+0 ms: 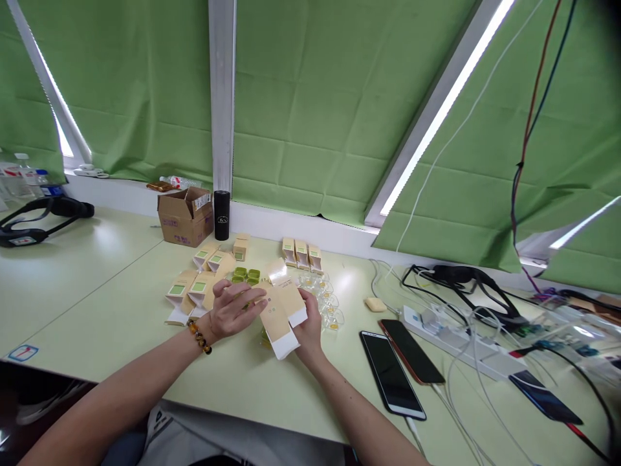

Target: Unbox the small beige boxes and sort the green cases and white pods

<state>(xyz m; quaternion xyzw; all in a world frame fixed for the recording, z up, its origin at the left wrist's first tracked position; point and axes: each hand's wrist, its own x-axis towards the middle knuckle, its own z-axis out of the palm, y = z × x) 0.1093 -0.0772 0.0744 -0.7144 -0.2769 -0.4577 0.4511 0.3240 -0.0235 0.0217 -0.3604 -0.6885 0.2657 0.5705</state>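
A small tan carton (277, 318) with white inner flaps is held over the table, its flaps standing open. My right hand (309, 327) grips it from the right side. At its left edge, the bent fingers of my left hand (235, 309) close on the cardboard; the thumb is hidden. Just behind the hands stand several small green cups (246, 276). To the left are several opened cartons (200, 288) with green windows. Beyond my right hand lie several clear plastic cups (330, 304), partly covered by the hand and carton.
Three cartons (301, 254) stand in a row at the back. A brown cardboard box (185, 217) and a black tumbler (222, 215) are by the wall. On the right lie two phones (392, 374), a power strip (456, 343) and tangled cables. A black headset (43, 217) rests far left.
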